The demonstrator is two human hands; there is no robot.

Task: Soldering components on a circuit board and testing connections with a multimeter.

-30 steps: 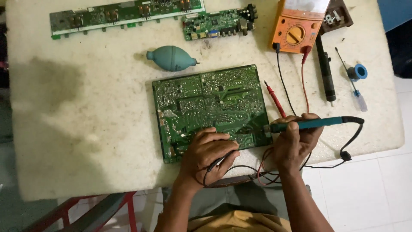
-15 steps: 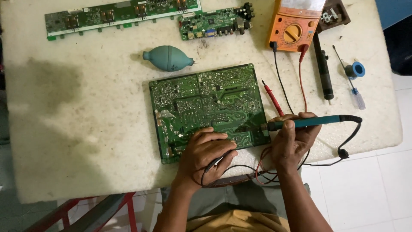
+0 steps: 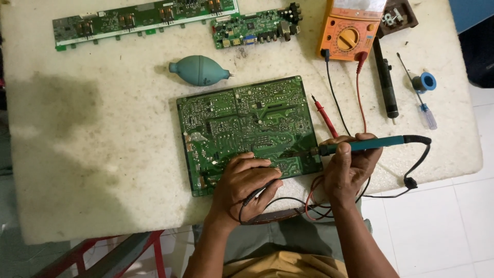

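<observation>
Your right hand (image 3: pixel 350 167) pinches the teal-handled soldering iron (image 3: pixel 360 145), tip on the large green circuit board (image 3: pixel 247 123) lying mid-table. Your left hand (image 3: pixel 246 183), fingers curled around a thin black probe (image 3: pixel 257 191), braces the board's near edge. Steady that tip, touch only the joint.

A worn white worktable (image 3: pixel 92 154) is filling most of the head view, its top looking stained and scuffed, with a broad grey shadow lying across its left part. Red metal legs (image 3: pixel 154 252) are showing beneath its front edge. To the right, pale floor tiles (image 3: pixel 437 226) with thin grout lines are catching even, soft light. At the upper right corner, a blue surface (image 3: pixel 471 13) is peeking in beside a dark patch.
</observation>
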